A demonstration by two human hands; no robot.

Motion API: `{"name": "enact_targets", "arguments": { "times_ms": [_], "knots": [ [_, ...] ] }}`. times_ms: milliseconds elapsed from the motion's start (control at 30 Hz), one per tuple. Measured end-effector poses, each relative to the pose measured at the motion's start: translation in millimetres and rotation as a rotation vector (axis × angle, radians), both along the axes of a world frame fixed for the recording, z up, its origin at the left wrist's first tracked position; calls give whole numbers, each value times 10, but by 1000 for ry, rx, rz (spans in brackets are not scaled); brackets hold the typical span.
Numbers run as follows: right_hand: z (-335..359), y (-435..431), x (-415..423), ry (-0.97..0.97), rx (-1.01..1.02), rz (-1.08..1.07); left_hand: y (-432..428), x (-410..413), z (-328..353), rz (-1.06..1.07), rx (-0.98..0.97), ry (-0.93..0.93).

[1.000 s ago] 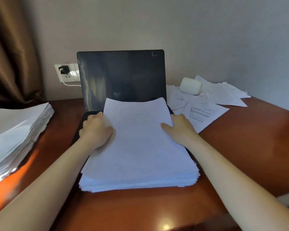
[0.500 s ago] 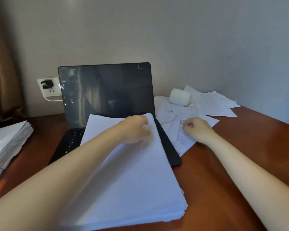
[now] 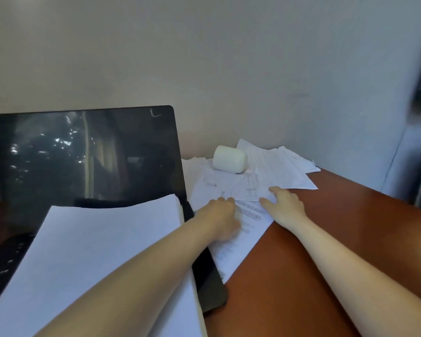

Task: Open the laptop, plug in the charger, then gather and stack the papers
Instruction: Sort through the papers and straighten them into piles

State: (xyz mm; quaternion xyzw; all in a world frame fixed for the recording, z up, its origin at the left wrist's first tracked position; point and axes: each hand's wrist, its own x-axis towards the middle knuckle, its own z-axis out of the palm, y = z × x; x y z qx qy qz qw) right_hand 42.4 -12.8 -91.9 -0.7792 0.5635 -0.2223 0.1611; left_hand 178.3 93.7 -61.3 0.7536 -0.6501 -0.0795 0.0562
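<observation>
brown desk [image 3: 326, 263] bears open laptop [image 3: 83, 156], loose papers [image 3: 272, 176].

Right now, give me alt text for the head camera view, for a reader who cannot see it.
A person's left hand and right hand rest on loose printed papers on a brown table, right of an open laptop with a dark screen. A stack of white paper lies over its keyboard, and a white roll lies on the far papers.
</observation>
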Motion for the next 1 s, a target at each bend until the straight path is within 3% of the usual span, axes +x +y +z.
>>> {"name": "enact_targets", "arguments": {
  "times_ms": [233, 400, 1000],
  "knots": [
    [91, -322, 109, 90, 62, -124, -339, -149, -74, 165, -21, -107],
    [135, -448, 145, 7, 115, -98, -398, -55, -41, 135, -56, -245],
    [140, -527, -209, -68, 273, 38, -257, -109, -24, 5, -49, -451]
  ]
}}
